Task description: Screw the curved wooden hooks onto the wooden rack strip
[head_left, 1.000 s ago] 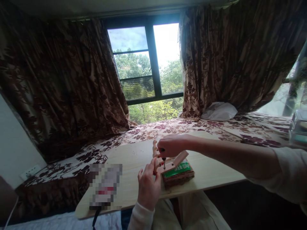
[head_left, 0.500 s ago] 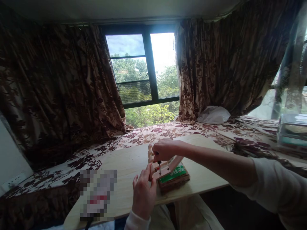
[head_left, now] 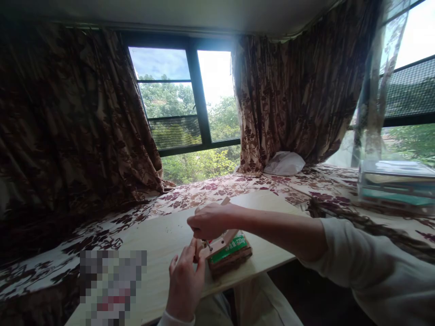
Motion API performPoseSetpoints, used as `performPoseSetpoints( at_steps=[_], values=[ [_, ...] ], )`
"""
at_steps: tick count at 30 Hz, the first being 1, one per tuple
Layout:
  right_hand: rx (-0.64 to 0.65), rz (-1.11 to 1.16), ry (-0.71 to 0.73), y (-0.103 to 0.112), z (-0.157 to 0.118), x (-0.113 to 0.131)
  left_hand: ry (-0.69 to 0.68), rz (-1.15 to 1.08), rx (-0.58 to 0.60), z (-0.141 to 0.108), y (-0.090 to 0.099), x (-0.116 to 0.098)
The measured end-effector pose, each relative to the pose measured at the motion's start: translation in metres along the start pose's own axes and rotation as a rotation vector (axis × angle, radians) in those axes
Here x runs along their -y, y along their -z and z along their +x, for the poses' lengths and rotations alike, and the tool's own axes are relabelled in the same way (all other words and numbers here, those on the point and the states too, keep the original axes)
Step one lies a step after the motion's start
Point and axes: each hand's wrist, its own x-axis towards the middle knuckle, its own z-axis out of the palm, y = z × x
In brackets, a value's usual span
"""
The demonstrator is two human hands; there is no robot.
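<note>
A pale wooden piece with dark holes (head_left: 222, 242) lies over a green-labelled package (head_left: 238, 245) on the board. My left hand (head_left: 186, 277) grips the near left end of the wood, thumb and fingers on either side. Above it, my right hand (head_left: 212, 220) is closed in a fist round a screwdriver (head_left: 210, 246). Its thin metal shaft points down to the wood near my left fingertips, and its handle is mostly hidden in the fist. A further strip of wood (head_left: 225, 200) sticks up behind my right hand.
The light wooden board (head_left: 152, 244) spans the space before me. A pixelated object (head_left: 115, 290) lies at its left. Tiny dark bits are scattered beyond my hands. Behind are a floral cover (head_left: 217, 183), a white bag (head_left: 284, 163) and, at right, a clear box (head_left: 396, 185).
The view has swung to the right, so everything sits further left. My right fist has turned and tilted over the screwdriver. My left hand keeps its hold on the wood.
</note>
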Motion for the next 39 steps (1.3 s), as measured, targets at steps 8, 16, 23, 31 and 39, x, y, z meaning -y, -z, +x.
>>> performPoseSetpoints(
  at_steps=[8,16,23,31,39],
  values=[
    [-0.011,0.006,-0.205,-0.020,0.007,-0.006,0.005,0.043,0.015,0.000,0.002,0.001],
    [-0.083,-0.090,0.039,-0.006,0.001,-0.002,0.004,0.053,0.058,-0.002,0.004,-0.004],
    [-0.151,-0.099,0.039,-0.020,-0.001,0.006,0.026,0.037,0.085,-0.003,0.005,-0.010],
    [-0.045,-0.054,-0.254,-0.024,0.004,-0.003,0.039,0.048,0.078,-0.003,0.003,-0.008],
    [-0.015,-0.041,-0.042,-0.007,-0.011,-0.010,0.023,0.047,0.087,-0.004,0.004,-0.008]
  ],
)
